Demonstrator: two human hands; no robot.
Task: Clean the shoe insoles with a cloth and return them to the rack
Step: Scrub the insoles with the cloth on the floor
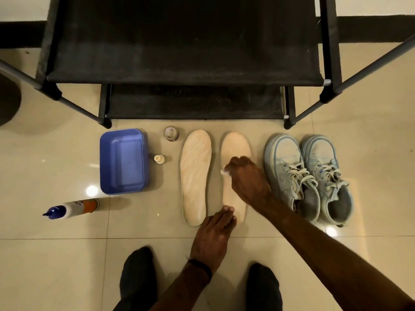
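Feet: two dark-socked feet (137, 277) at the near edge of the tiled floor (56, 254), one on either side of the left forearm.
Left hand (213, 239): reaches forward, fingers straight and together, tips pressing the heel end of the right insole (233, 194) flat to the floor; it grips nothing.
Right hand (247, 176): fingers curled over a white cloth (224, 172), only a scrap of which shows under the knuckles, held against the middle of the right insole.
Left insole (195, 176): lies flat just beside the right one, parallel, untouched by either hand.
Shoes (310, 176): pale blue laced pair, just right of the insoles, toes towards the rack.
Spray bottle (71, 208): on its side, towards the near left of the floor.
Blue tub (122, 160): left of the insoles, open side up.
Small bottle (159, 158): between tub and left insole.
Round tin (171, 133): beyond the small bottle, near the rack foot.
Rack (186, 52): black, shelves bare, along the far edge of the floor.
Step in hand: wiping the right insole, by the look of it.
Next move calls for: strokes along its length with the heel pinned, then likely the left insole before either goes to the rack.
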